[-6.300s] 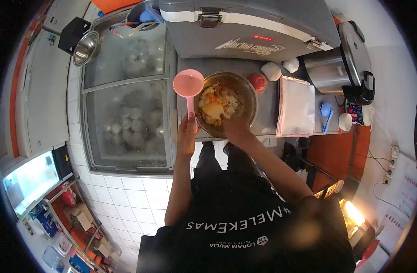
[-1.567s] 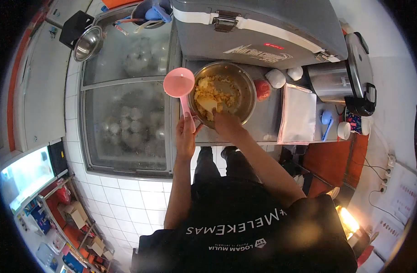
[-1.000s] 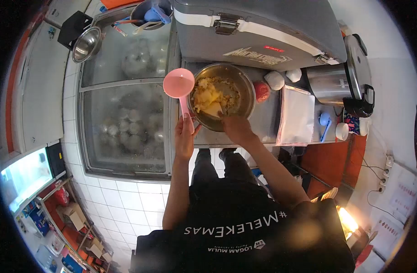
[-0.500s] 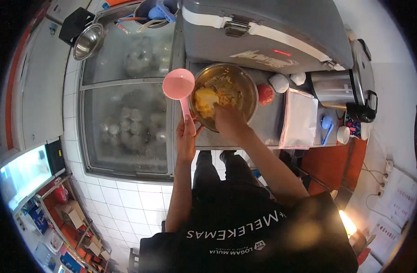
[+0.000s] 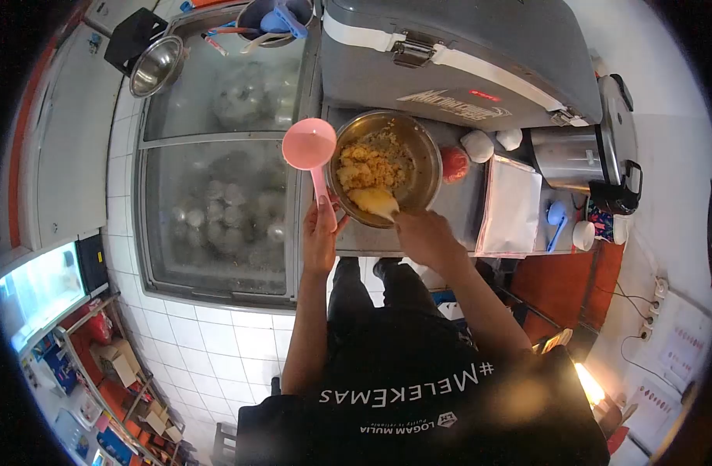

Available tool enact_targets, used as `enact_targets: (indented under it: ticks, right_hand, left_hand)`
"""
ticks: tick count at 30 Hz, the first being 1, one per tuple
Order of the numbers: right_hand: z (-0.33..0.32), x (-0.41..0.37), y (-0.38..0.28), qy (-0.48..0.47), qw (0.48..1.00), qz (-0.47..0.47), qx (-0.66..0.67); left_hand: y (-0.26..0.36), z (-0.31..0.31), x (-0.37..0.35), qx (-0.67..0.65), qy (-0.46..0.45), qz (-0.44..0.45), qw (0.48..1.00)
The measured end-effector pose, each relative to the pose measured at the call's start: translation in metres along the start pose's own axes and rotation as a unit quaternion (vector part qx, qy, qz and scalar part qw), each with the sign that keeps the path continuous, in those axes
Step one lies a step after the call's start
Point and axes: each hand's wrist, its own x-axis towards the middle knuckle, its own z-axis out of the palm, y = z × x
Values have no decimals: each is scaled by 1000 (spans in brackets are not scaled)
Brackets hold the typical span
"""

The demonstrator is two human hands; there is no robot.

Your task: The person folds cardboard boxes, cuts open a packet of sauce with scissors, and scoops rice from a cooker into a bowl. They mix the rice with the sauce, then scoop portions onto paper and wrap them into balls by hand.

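Observation:
A metal mixing bowl (image 5: 434,155) stands on the grey counter, with crumbly orange-yellow food (image 5: 374,161) that looks like rice inside. My right hand (image 5: 427,239) is closed around the short handle of a rice paddle (image 5: 378,203), whose food-coated blade lies in the near part of the bowl. My left hand (image 5: 320,233) grips the handle of a pink ladle (image 5: 309,144), its cup facing up beside the bowl's left rim. Fingers of that hand also seem to touch the bowl's near-left side.
Behind the bowl stands a large grey cooler box (image 5: 457,70). To the right are a red bundle (image 5: 454,164), white bundles (image 5: 477,145), stacked wrapping sheets (image 5: 511,203), a blue scoop (image 5: 557,217) and a rice cooker (image 5: 569,155). A glass-topped freezer (image 5: 216,268) lies left.
My right hand and the paddle have moved from the bowl's left-middle toward its near rim, uncovering more of the food. My left hand keeps the ladle in nearly the same place.

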Motion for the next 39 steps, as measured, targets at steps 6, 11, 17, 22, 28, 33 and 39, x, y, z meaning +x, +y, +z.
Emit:
enact_targets:
  ticks: [6, 11, 17, 22, 28, 33, 39]
  right_hand:
    - [50, 39, 21, 79, 997, 1, 16]
    - [5, 30, 62, 113, 987, 24, 109]
    - [45, 89, 145, 105, 967, -29, 229]
    - [46, 105, 42, 164, 976, 16, 141]
    - [50, 85, -7, 156, 984, 26, 76]
    - [59, 65, -13, 79, 996, -10, 45]
    - [37, 43, 6, 67, 996, -45, 28]
  left_hand:
    - [1, 3, 4, -3, -5, -8, 1000]
    - [6, 7, 0, 5, 2, -3, 1000]
    - [6, 8, 0, 23, 5, -3, 1000]
    - [9, 8, 1, 22, -2, -4, 1000]
    - [5, 1, 4, 9, -13, -3, 1000]
    - [10, 6, 1, 17, -1, 0, 1000]
    - [11, 5, 3, 12, -8, 5, 1000]
